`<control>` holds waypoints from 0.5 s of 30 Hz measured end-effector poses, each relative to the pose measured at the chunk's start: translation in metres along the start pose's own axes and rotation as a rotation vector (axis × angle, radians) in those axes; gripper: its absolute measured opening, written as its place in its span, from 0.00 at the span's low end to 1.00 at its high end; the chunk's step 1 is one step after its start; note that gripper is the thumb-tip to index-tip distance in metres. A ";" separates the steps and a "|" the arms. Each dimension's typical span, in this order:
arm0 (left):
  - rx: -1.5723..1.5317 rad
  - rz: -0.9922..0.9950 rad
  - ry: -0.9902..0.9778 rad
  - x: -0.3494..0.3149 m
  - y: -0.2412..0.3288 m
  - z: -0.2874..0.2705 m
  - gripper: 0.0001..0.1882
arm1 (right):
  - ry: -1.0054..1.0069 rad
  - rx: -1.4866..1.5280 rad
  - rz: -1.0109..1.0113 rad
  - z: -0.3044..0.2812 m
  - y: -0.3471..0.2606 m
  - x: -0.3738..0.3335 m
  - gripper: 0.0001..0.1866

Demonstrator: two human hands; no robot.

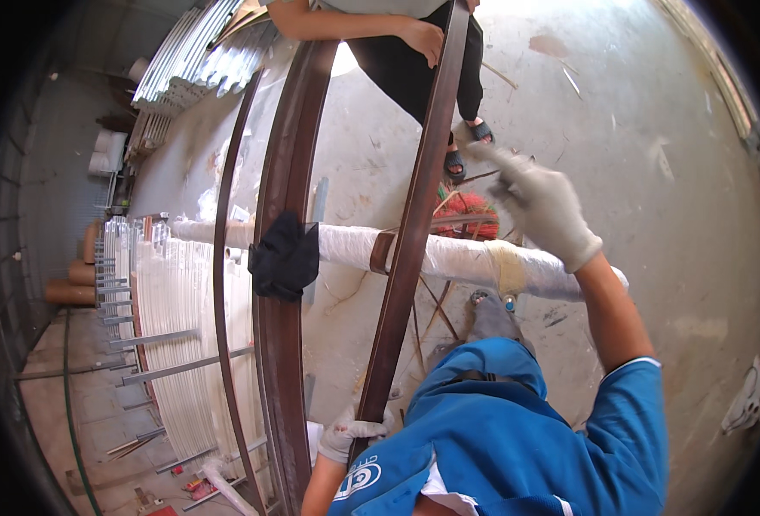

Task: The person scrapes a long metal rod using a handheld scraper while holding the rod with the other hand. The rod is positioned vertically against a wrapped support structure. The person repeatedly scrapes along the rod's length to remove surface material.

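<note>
Near the lower edge, my gloved left hand [352,433] is closed round the near end of a long dark brown profile bar [410,232]. The bar runs away from me across a plastic-wrapped crossbeam [449,260]. My right hand [542,206], in a whitish glove, is raised above the beam's right part. Its fingers stretch toward the upper left, somewhat blurred, and hold nothing. At the bar's far end, another person's hand [423,39] rests on it. Left of my bar, a black cloth [285,256] lies over wider brown profiles [287,172].
A thin brown strip [225,301] lies further left. Pale profiles [174,344] are stacked on a rack with metal arms [169,371]. Silvery bars [186,60] stand at the far left. Red netting-like material [468,215] and thin scraps lie on the concrete floor [655,284].
</note>
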State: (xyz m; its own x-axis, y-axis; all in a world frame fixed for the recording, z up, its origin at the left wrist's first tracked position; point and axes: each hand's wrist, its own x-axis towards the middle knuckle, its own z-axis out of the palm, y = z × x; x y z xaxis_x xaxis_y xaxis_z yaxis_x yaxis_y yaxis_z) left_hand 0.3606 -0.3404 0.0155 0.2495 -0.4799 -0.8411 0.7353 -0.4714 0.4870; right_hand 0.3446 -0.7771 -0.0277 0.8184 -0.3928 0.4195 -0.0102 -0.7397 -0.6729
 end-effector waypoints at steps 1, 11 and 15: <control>-0.015 -0.005 -0.010 0.002 0.000 -0.002 0.46 | -0.188 -0.100 -0.054 0.006 -0.003 0.005 0.28; -0.044 0.072 -0.092 0.004 -0.008 -0.011 0.39 | -0.297 -0.218 0.147 0.051 0.034 0.110 0.37; 0.147 0.103 0.087 -0.007 -0.016 0.000 0.33 | -0.747 0.438 -0.183 0.043 0.004 0.061 0.28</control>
State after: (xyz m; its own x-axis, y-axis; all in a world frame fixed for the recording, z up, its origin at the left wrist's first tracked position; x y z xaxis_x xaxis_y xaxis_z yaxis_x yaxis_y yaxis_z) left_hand 0.3476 -0.3295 0.0136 0.3768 -0.4684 -0.7992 0.6049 -0.5290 0.5952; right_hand 0.4192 -0.7809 -0.0311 0.9487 0.2839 0.1390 0.2533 -0.4197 -0.8716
